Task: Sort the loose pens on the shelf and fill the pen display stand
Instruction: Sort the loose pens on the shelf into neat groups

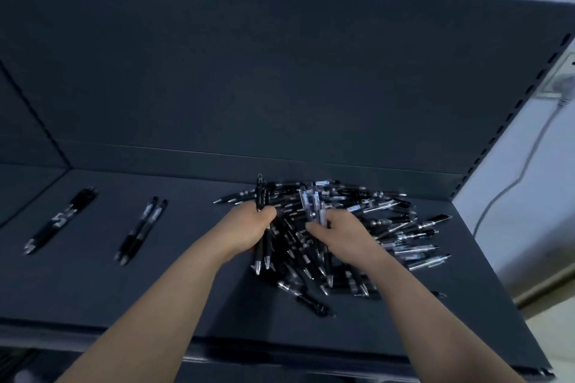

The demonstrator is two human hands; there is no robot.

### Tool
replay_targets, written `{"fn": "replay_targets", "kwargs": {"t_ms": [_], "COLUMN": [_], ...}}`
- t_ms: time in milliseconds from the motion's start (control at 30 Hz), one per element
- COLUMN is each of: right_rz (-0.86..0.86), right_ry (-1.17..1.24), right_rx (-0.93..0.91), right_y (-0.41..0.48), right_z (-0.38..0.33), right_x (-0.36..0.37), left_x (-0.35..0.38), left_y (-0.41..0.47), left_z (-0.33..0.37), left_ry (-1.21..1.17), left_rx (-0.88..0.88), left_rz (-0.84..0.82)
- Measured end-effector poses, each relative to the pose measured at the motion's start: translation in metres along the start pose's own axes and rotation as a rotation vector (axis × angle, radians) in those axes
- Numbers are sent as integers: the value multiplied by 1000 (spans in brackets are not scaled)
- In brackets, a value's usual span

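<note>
From the head camera: grips a bundle of black pens (259, 255) in the left hand (249, 228), upright, tips down, at the left edge of the pile of loose pens (398, 236). Holds several clear-barrelled pens (315, 205) in the right hand (340, 235), fingers curled round them, over the pile. Pile on the dark shelf (193, 283), right of centre. Well apart to the left, a pair of pens (141, 228) side by side; farther left, a group of black pens (59, 221).
</note>
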State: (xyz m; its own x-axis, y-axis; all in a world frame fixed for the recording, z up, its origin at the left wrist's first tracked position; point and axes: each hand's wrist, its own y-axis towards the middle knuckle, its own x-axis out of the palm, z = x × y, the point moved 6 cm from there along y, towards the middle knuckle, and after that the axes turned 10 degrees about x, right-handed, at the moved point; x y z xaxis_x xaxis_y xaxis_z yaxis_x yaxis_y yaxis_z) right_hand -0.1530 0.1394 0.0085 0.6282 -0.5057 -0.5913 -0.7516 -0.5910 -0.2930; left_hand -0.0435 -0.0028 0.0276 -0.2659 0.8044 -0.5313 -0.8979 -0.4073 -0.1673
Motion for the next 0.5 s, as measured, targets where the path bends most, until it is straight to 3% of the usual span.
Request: {"fn": "replay_targets", "kwargs": {"t_ms": [133,367,500], "right_rz": [-13,-79,-95], "right_ry": [2,-28,4], "right_rx": [-37,21,88], "right_y": [9,26,32], "right_z": [-39,-100,-122], "right_x": [42,145,190], "left_x": [-47,-159,-194], "left_y": [-17,-34,-40], "left_z": [-45,-120,-155], "left_ry": [-171,58,60], "left_rx": [-115,-111,-134], "left_rz": [81,325,330]}}
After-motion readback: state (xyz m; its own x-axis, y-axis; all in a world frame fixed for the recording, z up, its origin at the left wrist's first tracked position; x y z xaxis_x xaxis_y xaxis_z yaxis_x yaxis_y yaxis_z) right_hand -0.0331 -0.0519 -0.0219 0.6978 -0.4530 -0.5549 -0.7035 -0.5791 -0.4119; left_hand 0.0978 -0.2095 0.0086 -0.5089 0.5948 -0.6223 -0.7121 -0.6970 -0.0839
